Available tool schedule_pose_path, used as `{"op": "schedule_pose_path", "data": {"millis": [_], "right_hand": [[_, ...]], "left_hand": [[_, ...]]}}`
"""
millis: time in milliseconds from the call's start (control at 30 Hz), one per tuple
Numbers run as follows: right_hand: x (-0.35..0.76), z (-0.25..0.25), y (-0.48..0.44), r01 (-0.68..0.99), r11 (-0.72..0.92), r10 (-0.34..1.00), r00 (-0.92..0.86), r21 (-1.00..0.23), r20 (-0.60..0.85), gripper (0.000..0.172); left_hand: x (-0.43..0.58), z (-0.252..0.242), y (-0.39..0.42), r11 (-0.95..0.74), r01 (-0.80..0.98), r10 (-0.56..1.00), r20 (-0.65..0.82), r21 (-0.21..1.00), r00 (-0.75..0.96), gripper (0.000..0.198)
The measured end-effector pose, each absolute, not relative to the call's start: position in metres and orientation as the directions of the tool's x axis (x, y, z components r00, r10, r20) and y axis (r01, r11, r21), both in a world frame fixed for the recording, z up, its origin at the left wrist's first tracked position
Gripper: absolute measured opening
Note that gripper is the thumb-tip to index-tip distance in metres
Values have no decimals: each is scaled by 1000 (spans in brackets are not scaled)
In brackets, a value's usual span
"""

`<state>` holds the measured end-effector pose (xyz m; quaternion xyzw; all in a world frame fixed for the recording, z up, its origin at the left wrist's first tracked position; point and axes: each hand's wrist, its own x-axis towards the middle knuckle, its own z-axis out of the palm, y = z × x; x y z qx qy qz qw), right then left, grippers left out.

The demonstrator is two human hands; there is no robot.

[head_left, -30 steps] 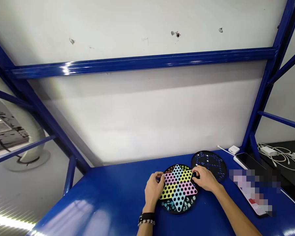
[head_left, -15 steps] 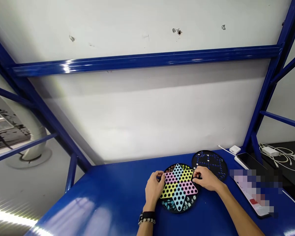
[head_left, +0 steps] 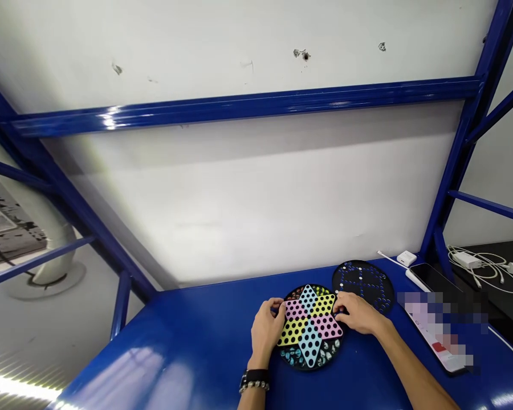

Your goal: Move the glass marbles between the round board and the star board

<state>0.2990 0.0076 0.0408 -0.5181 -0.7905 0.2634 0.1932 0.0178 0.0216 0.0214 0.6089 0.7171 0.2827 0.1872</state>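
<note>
Your left hand (head_left: pixel 266 327) and right hand (head_left: pixel 355 312) flank the star board (head_left: pixel 306 337), fingers curled, grip unclear; black disc (head_left: pixel 370 285) lies aside, marbles (head_left: pixel 297 357) between points, holes seemingly unfilled.

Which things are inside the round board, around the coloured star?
The board shows small pieces: reddish upper left, yellow upper right, blue lower left, whitish lower right. The left hand covers the left edge, the right hand partly hides the right one; contents there are unclear.
</note>
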Motion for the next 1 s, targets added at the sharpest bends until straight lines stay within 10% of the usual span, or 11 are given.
{"op": "schedule_pose_path", "data": {"millis": [200, 433, 1000], "right_hand": [[325, 29, 21, 707, 140, 990, -102, -693, 96, 14], [320, 27, 20, 634, 239, 971, -181, -736, 158, 13], [289, 37, 8, 879, 214, 976, -209, -426, 59, 16]], "left_hand": [[18, 21, 22, 75, 767, 981, 92, 637, -173, 37], [19, 22, 21, 80, 764, 978, 98, 640, -184, 35], [19, 22, 22, 80, 778, 978, 104, 623, -183, 33]]}}
